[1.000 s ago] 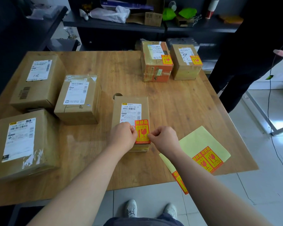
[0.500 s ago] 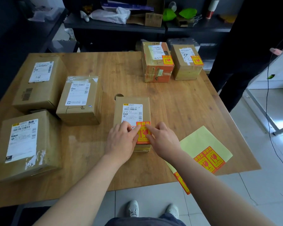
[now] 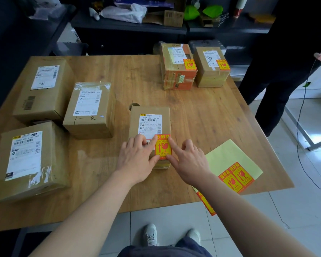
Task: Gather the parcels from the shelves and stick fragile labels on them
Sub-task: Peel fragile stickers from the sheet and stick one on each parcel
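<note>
A small cardboard parcel lies in the middle of the wooden table. An orange fragile label sits on its near right corner. My left hand presses the label's left edge with straight fingers. My right hand presses its right edge with forefinger and thumb spread. A yellow backing sheet with two more labels lies at the table's near right edge. Two labelled parcels stand at the far right.
Three unlabelled parcels sit on the left half of the table. A person in dark clothes stands at the right. Dark shelves with clutter run along the back. A cable hangs at the right.
Both hands went from curled fists holding the label at the parcel's near edge to straight fingers smoothing it flat. The label now lies stuck on the parcel top.
</note>
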`<move>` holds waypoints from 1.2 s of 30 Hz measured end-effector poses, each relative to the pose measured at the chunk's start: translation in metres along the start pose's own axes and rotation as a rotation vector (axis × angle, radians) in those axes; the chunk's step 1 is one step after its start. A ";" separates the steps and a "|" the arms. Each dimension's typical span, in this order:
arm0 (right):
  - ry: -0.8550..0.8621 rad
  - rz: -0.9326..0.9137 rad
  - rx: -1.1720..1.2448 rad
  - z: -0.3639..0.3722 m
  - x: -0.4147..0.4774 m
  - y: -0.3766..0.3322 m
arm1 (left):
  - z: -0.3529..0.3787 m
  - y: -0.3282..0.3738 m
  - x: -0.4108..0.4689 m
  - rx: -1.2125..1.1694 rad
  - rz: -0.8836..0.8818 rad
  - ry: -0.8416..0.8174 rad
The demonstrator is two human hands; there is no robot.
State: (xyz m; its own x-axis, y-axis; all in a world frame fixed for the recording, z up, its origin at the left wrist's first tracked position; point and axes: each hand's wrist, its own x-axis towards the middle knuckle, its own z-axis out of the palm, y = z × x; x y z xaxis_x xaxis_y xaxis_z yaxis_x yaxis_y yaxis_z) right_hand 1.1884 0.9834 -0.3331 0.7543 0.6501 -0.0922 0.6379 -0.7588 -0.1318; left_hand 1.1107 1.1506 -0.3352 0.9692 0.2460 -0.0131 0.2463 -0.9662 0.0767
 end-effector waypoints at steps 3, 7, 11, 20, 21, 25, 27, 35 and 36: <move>0.044 -0.036 0.002 0.000 0.002 -0.004 | -0.001 0.005 0.001 0.003 -0.013 0.022; 0.035 -0.035 0.016 0.003 -0.001 -0.004 | 0.000 0.006 -0.003 0.016 -0.063 0.062; 0.048 -0.114 0.059 0.000 0.005 0.003 | 0.005 0.002 -0.008 0.036 -0.154 0.123; -0.026 -0.409 -0.062 0.007 0.028 0.007 | 0.011 -0.001 -0.015 -0.119 -0.187 0.073; -0.029 -0.454 -0.076 0.006 0.029 0.003 | 0.010 -0.001 -0.014 -0.127 -0.186 0.075; -0.052 -0.634 -0.128 0.011 0.018 0.009 | 0.010 -0.001 -0.015 -0.093 -0.185 0.048; -0.083 -0.706 -0.133 0.009 0.009 0.023 | 0.011 -0.002 -0.016 -0.084 -0.194 0.039; -0.066 -0.543 -0.017 0.005 0.032 0.005 | 0.011 0.002 -0.014 -0.091 -0.224 0.006; -0.070 -0.591 -0.029 0.008 0.026 0.007 | 0.010 0.002 -0.014 -0.095 -0.226 0.009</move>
State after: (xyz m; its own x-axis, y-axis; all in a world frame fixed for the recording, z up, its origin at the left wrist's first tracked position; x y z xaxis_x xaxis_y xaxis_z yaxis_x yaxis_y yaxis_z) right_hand 1.2116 0.9954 -0.3439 0.2583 0.9630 -0.0765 0.9512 -0.2673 -0.1538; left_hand 1.0978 1.1443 -0.3452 0.8894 0.4560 -0.0321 0.4546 -0.8750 0.1667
